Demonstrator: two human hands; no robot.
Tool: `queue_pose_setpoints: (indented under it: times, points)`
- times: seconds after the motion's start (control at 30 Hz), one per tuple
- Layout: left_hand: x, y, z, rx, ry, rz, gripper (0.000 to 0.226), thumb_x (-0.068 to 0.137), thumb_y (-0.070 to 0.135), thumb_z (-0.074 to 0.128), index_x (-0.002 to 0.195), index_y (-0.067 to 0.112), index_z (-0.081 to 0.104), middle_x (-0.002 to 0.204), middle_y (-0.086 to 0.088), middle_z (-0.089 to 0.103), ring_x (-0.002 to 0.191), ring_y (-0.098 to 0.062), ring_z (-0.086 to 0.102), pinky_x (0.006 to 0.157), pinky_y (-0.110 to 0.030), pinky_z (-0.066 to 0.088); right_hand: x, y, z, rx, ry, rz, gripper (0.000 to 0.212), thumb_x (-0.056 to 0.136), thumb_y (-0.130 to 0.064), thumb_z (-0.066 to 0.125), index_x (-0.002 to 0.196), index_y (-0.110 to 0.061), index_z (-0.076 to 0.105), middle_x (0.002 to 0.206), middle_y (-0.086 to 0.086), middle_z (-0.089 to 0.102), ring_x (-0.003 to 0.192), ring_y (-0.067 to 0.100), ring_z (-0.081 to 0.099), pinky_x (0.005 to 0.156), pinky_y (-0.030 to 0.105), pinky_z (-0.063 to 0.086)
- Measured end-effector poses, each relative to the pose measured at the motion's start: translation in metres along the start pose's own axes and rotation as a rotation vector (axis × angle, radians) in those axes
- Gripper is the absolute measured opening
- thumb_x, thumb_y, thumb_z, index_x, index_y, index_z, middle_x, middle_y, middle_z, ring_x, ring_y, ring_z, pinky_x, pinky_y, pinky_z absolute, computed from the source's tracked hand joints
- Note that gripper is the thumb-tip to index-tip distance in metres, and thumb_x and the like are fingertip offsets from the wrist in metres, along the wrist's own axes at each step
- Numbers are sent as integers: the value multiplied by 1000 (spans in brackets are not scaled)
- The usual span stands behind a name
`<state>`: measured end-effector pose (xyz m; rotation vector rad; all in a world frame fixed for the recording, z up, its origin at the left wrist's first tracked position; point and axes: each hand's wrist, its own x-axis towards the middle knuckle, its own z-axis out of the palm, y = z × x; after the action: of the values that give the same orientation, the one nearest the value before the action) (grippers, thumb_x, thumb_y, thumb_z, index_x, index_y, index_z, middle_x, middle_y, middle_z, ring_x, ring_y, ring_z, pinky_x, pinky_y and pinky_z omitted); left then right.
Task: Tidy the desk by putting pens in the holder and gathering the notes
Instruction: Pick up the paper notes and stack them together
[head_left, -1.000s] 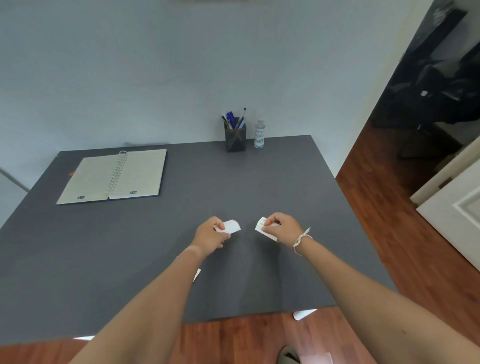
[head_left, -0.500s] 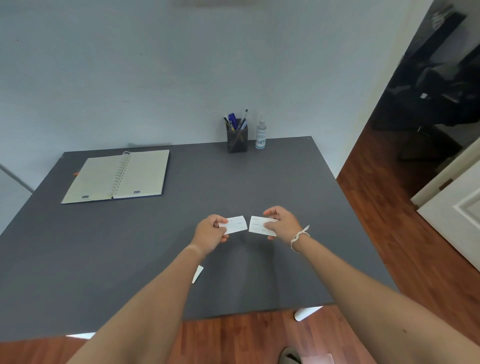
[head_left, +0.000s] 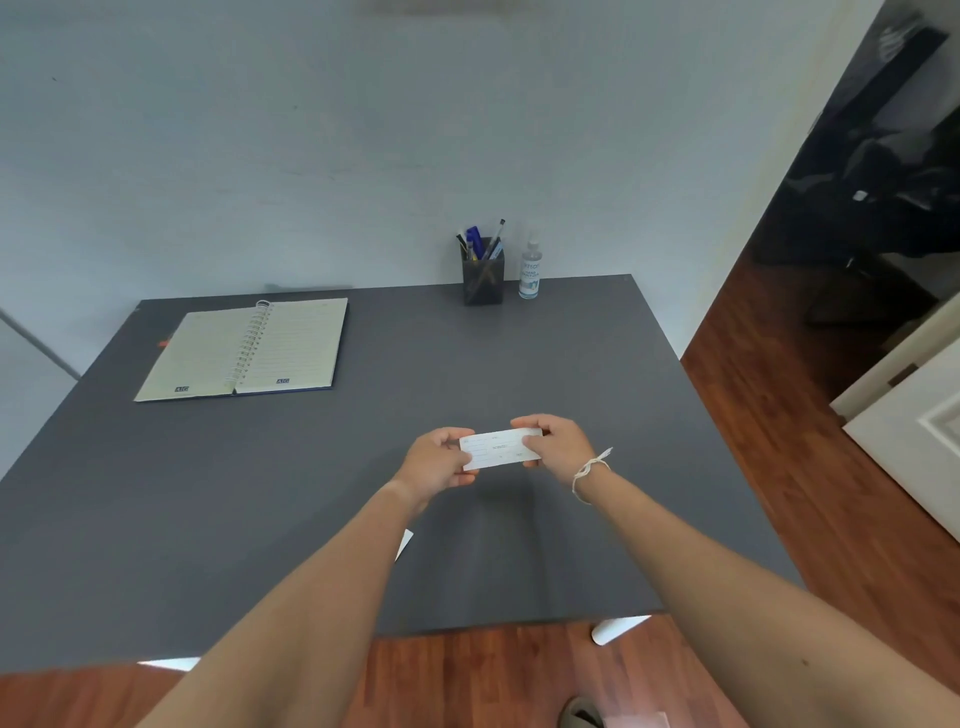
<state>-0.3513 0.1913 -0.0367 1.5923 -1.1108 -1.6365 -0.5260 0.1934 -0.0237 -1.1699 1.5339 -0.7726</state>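
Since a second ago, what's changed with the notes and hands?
The left hand and right hand came together; their two separate notes now overlap as one stack of notes, pinched at both ends above the desk. Unchanged: notebook, pen holder, sanitizer bottle, and the loose note beside the left forearm.

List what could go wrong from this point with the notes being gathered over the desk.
1. The left hand and right hand pinch the notes only at the short ends, so a loose sheet could slip out.
2. Another white paper lies half hidden under the left forearm and could be missed or brushed off the desk.
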Motion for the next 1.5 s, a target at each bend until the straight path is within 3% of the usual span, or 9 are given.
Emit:
queue_pose_setpoints:
  times: [0.1, 0.2, 0.3, 0.5, 0.67, 0.9, 1.1, 1.27, 1.5]
  points:
    - [-2, 1, 1, -19, -23, -16, 31, 91, -3, 45, 118, 10, 54, 108, -10, 60, 77, -17, 63, 70, -23, 55, 1, 0, 4, -3, 36, 4, 38, 85, 8, 45, 119, -4, 59, 101, 4, 55, 85, 18, 55, 49, 8, 51]
    - [-3, 2, 2, -46, -35, -29, 31, 92, -2, 45, 119, 9, 54, 106, -8, 61, 78, -17, 64, 72, -24, 55, 2, -1, 9, -10, 93, 11, 37, 84, 7, 49, 118, -5, 56, 79, -4, 47, 70, 12, 53, 43, 9, 49]
    - [-4, 2, 1, -71, -44, -34, 31, 92, -1, 46, 120, 10, 54, 107, -9, 62, 79, -18, 64, 73, -25, 55, 2, 1, 12, -30, 116, 20, 31, 82, 4, 53, 111, -7, 59, 77, -4, 48, 78, 19, 55, 44, 13, 47]
    - [-8, 4, 1, -95, -60, -36, 32, 92, -1, 48, 121, 10, 54, 109, -12, 62, 78, -18, 64, 77, -27, 55, 2, 2, 21, -44, 125, -4, 18, 79, 3, 55, 86, -13, 58, 84, 4, 57, 77, 22, 55, 57, 24, 47]
    - [-13, 3, -2, -96, -58, -31, 29, 92, 0, 48, 118, 12, 54, 108, -12, 62, 78, -18, 65, 73, -24, 56, 1, 1, 28, -122, 127, -66, 18, 76, 1, 57, 79, -16, 58, 95, 7, 56, 82, 22, 55, 79, 40, 52]
    - [-22, -5, -17, -76, -5, -38, 29, 92, -1, 46, 115, 12, 57, 104, -11, 64, 76, -18, 65, 68, -22, 57, -1, -1, 44, -158, 92, -92, 22, 79, -2, 57, 98, -7, 67, 83, -5, 48, 84, 18, 53, 83, 38, 53]
    - [-33, -16, -49, -63, 98, -53, 30, 91, -4, 45, 116, 8, 56, 103, -11, 62, 72, -17, 62, 62, -20, 56, -5, -4, 68, -138, 68, -99, 23, 78, 3, 55, 95, -6, 68, 91, 7, 55, 81, 21, 53, 83, 41, 52]
    - [-48, -30, -85, -55, 193, -68, 32, 89, -4, 45, 116, 10, 56, 106, -12, 61, 71, -18, 60, 59, -17, 56, -7, -1, 94, -183, 6, -75, 23, 80, 0, 56, 99, -7, 68, 91, 6, 53, 82, 19, 52, 86, 41, 53]
    - [-62, -49, -124, -52, 317, -100, 36, 89, -5, 42, 121, 9, 54, 105, -10, 60, 71, -17, 58, 64, -24, 52, -25, 14, 134, -496, -210, -82, 29, 80, -18, 64, 108, -9, 62, 99, 3, 50, 89, 18, 49, 79, 23, 38]
